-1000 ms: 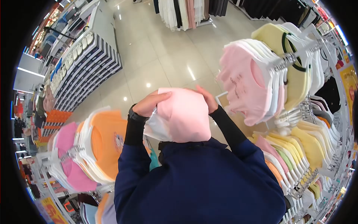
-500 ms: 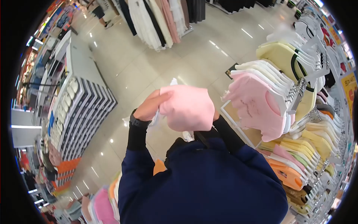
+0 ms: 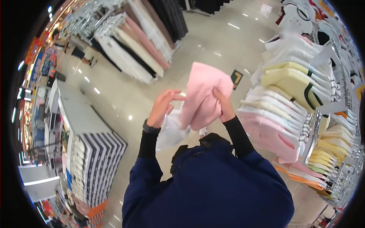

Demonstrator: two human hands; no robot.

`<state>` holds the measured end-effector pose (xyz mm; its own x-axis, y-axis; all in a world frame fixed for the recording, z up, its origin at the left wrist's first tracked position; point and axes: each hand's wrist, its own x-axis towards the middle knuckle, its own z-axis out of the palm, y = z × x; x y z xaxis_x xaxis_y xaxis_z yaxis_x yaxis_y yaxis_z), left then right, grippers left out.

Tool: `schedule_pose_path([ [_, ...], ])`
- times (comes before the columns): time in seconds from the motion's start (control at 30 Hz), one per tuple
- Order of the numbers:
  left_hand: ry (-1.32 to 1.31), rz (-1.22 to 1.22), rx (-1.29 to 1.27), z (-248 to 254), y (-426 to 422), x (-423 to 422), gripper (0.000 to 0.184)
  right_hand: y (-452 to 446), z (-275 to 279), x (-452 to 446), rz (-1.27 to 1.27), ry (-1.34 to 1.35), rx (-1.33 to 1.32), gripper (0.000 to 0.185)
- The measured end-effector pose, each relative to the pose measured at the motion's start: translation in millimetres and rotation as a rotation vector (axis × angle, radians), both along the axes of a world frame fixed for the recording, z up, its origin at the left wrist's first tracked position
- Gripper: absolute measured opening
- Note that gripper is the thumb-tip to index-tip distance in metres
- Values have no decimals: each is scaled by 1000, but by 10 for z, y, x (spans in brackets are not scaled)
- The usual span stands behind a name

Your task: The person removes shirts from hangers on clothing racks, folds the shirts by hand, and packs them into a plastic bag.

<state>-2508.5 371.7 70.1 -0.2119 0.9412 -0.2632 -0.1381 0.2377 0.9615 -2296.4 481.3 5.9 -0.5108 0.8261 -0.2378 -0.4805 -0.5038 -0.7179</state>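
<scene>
A pink folded garment [image 3: 205, 95] is raised in front of me, its printing or label not visible. My right hand [image 3: 225, 106] grips its right side, with the thumb pressed on the front and the other fingers hidden behind the cloth. Left of the garment, my left hand [image 3: 162, 108] has its fingers stretched towards the cloth's edge and its thumb apart from them. A thin, see-through white plastic bag [image 3: 172, 133] hangs below and beside my left hand, partly behind the garment. What holds the bag up is hard to make out.
Racks of pastel shirts [image 3: 281, 106] stand on the right. Trousers [image 3: 125, 45] hang on a rack ahead. A stack of striped boxes [image 3: 102, 163] topped with white shoes rises on the left, beside a grey display counter [image 3: 72, 102]. A person [image 3: 78, 53] is at the far left.
My left hand has come away from the pink garment, fingers extending. The garment has turned and risen rightwards, showing my right hand on it. More of the bag shows, and my view has shifted.
</scene>
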Motion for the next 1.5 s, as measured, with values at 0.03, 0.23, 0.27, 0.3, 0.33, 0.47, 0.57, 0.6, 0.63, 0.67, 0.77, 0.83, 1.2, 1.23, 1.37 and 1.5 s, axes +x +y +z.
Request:
schedule_pose_path([
  [0.03,-2,-34,2,-78,213,-96,37,249,23,-26,-78,54,0,43],
  [0.23,-251,-284,-65,-430,1128,-387,59,1205,365,-302,-265,-31,124,40],
  [0.27,-351,-303,-48,-447,1329,-320,63,1309,340,-359,-248,-75,73,40],
  [0.3,-453,-322,-30,-460,1528,-284,67,1385,347,-453,-240,-47,53,41],
  [0.33,-514,-359,-4,-587,1787,-330,70,1458,364,-550,-233,-19,32,43],
  [0.47,-691,-121,114,-1000,2660,-530,60,1607,340,-967,-189,86,6,50],
  [0.57,-293,-242,417,-951,3232,-769,46,1949,148,-1154,-143,-21,-92,53],
  [0.6,-203,-302,409,-1128,3389,-919,45,2071,98,-1173,-119,-46,-148,54],
  [0.63,-112,-362,404,-1241,3543,-1057,44,2226,61,-1192,-97,-70,-196,54],
  [0.67,-302,-338,176,-1350,3727,-1136,44,2367,10,-1217,-130,-87,-255,57],
  [0.77,-642,-463,-28,-1359,4334,-1269,47,2756,-92,-1315,-337,-275,-78,59],
  [0.83,-814,-595,-66,-1311,4672,-1298,47,2943,-317,-1310,-477,-536,121,56],
  [1.2,-9,-1112,238,-767,6509,-976,31,4388,-517,-1085,-436,-152,60,61],
  [1.23,68,-1174,275,-831,6724,-950,31,4542,-487,-1044,-446,-165,54,59],
  [1.37,506,-1286,303,-684,7461,-596,36,5094,-434,-765,-544,-289,70,53],
  [1.5,550,-1173,587,-373,8093,-108,50,5580,-501,-245,-672,-268,-49,51],
])
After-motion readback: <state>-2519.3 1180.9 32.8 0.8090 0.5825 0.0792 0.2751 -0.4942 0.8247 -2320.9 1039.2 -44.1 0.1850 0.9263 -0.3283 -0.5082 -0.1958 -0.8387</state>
